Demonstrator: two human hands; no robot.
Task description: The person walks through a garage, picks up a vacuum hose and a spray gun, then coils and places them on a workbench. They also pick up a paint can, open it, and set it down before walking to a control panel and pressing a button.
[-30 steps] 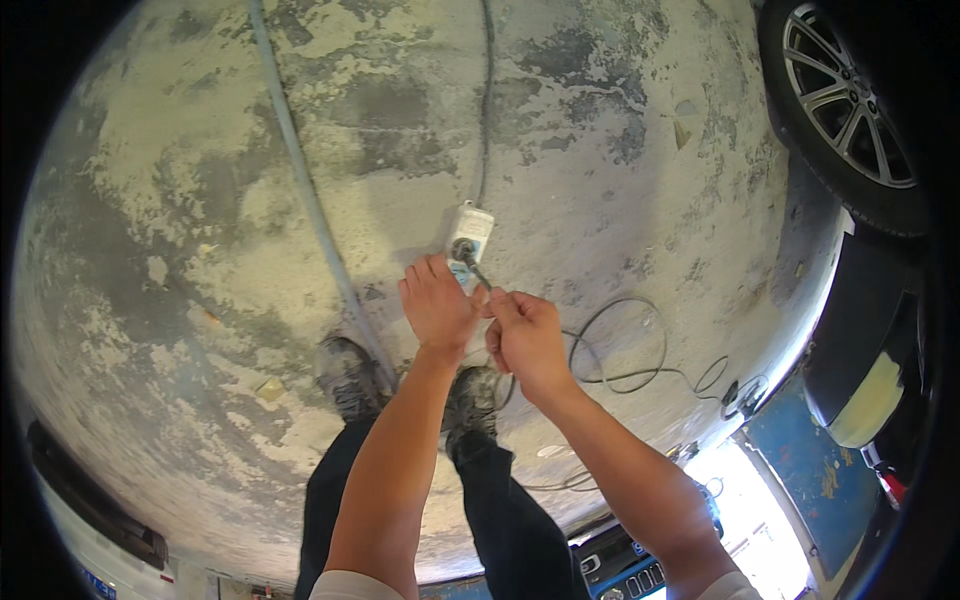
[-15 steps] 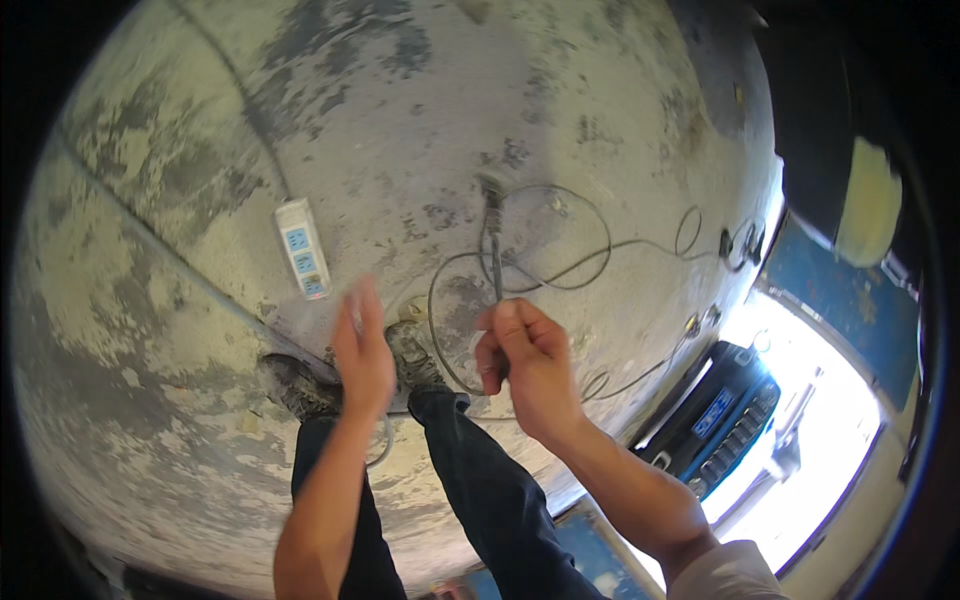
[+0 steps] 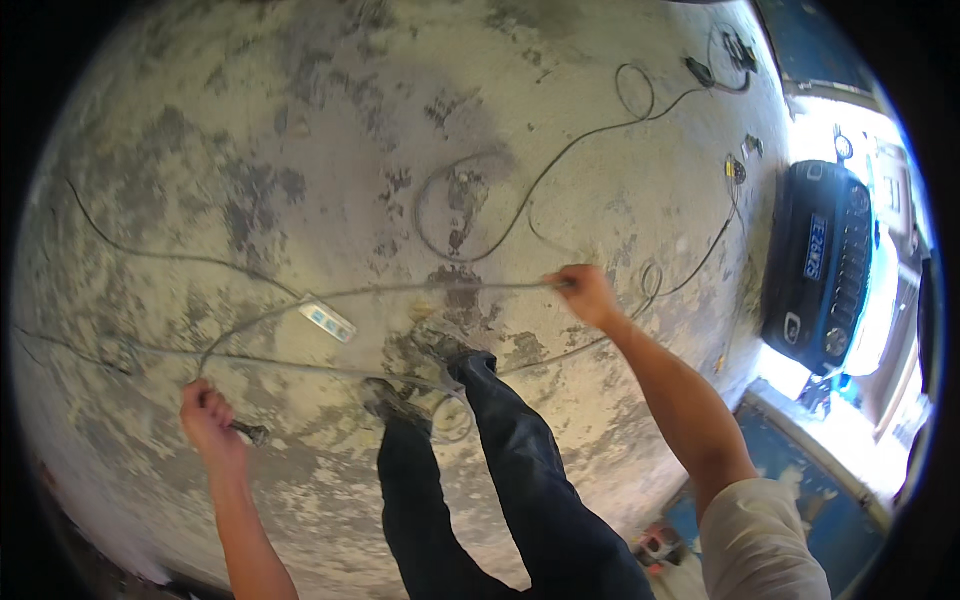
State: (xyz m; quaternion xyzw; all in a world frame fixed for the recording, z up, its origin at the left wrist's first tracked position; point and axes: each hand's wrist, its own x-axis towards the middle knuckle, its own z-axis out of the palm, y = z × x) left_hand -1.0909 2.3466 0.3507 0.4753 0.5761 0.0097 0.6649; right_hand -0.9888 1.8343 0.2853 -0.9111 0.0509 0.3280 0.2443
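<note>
A dark power cable (image 3: 430,287) stretches in a bowed line between my two hands. At the far left, my left hand (image 3: 208,420) is closed around its end, and a black plug (image 3: 258,435) sticks out past the fingers. My right hand (image 3: 588,297) pinches the same cable right of centre, above the floor. Behind the stretched cable lies a white power strip (image 3: 327,320) with blue sockets; its own cord runs off to the left. The cable's loose part (image 3: 530,200) curls over the floor beyond my right hand.
Worn, patchy concrete floor (image 3: 330,200) spreads all around. Another cord (image 3: 270,360) passes by my shoes (image 3: 440,340). Dark cable-end items (image 3: 735,55) lie at the far right. A dark vehicle (image 3: 820,265) stands by the bright doorway, between blue door panels (image 3: 810,480).
My left hand has moved far left and now grips the plug end, which hung from my right hand before. My right hand has shifted right, drawing the cable out between them.
</note>
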